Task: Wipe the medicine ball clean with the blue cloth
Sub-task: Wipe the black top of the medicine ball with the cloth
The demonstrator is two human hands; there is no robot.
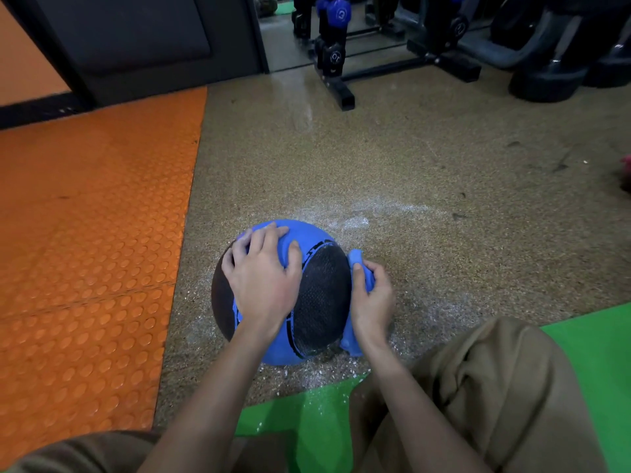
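Note:
A blue and black medicine ball [321, 302] sits on the speckled tan floor in front of my knees. My left hand [263, 278] lies spread over the ball's top, fingers reaching over its far side. My right hand [372, 298] grips a bunched blue cloth [356, 264] and holds it against the ball's right side. More of the cloth hangs below my wrist near the floor.
An orange studded mat [88, 240] covers the floor to the left. A green mat [594, 353] lies under my knees at the lower right. White powder is scattered around the ball. A black dumbbell rack [338, 80] and gym equipment stand at the back.

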